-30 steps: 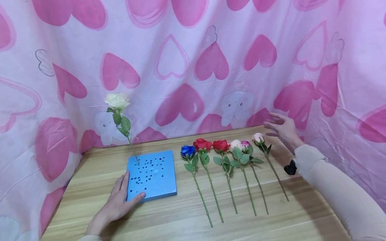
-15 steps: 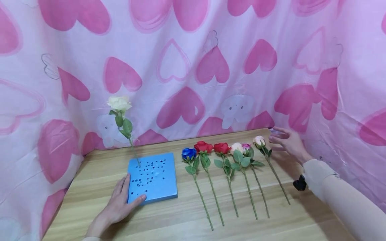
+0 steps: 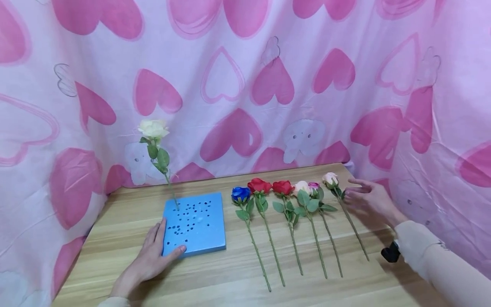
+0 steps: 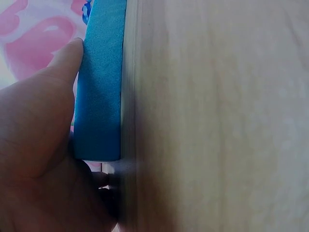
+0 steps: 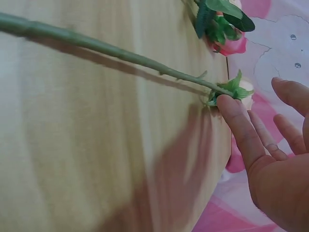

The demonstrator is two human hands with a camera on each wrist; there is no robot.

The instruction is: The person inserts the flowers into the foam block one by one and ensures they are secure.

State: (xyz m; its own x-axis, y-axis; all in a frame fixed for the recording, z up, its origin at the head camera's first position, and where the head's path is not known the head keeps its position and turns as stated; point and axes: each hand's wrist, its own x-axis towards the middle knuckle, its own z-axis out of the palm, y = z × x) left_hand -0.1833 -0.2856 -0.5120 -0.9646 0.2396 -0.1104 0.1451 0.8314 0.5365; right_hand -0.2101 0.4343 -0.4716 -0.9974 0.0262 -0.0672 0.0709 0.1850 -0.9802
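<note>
A blue foam block (image 3: 207,238) pierced with several holes lies on the table. My left hand (image 3: 151,253) holds its near left corner, thumb at the front edge and fingers along the left side. In the left wrist view, the thumb reaches up beside the block's side face (image 4: 101,87). One white rose (image 3: 153,128) stands in the block, leaning left. At the right, my right hand (image 3: 370,198) hovers by the pale pink rose (image 3: 330,179), its fingers spread and holding nothing. The right wrist view puts the fingertips close to that rose's green sepals (image 5: 234,89).
More artificial roses lie side by side, stems toward me: a blue rose (image 3: 241,195), two red ones, a cream rose (image 3: 302,186) and a magenta one (image 3: 313,186). A heart-printed curtain (image 3: 230,85) hangs around the wooden table (image 3: 126,213).
My right hand has come down and toward me, from beyond the pale pink rose to beside its leaves. The left hand keeps its place on the block.
</note>
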